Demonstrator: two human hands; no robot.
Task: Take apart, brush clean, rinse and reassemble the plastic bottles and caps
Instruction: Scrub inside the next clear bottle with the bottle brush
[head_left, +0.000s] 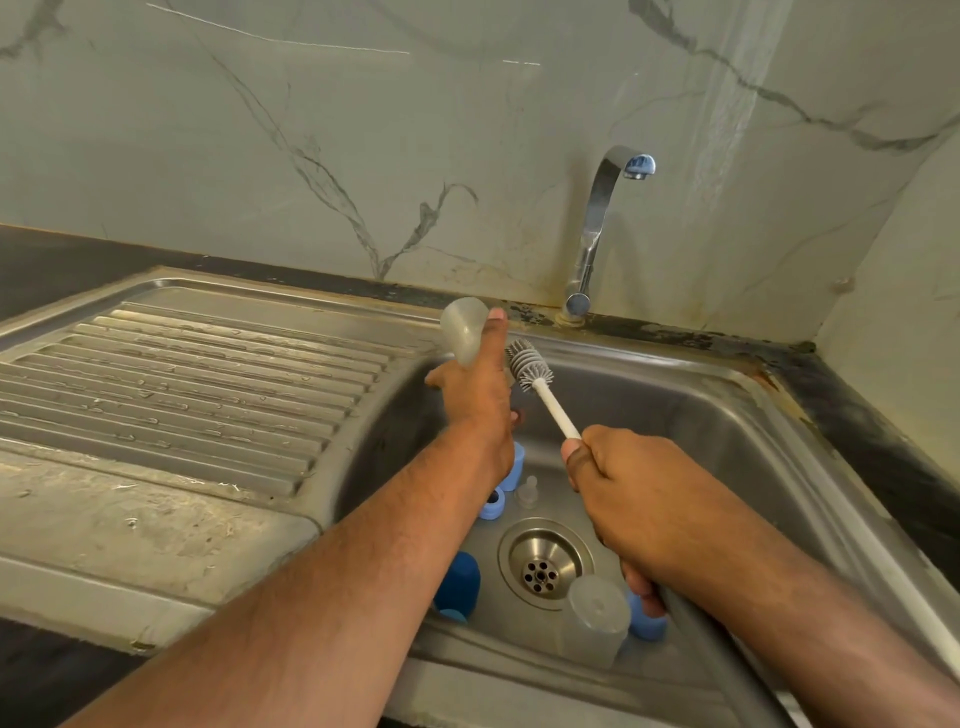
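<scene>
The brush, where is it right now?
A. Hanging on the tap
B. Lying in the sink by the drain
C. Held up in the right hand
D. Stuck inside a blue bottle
C: the right hand grips the white handle of the brush, its grey bristles up beside the clear cap held in the left hand.

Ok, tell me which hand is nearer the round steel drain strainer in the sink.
Right. The right hand grips the brush just above-right of the drain strainer; the left hand holds a translucent cap farther up.
</scene>
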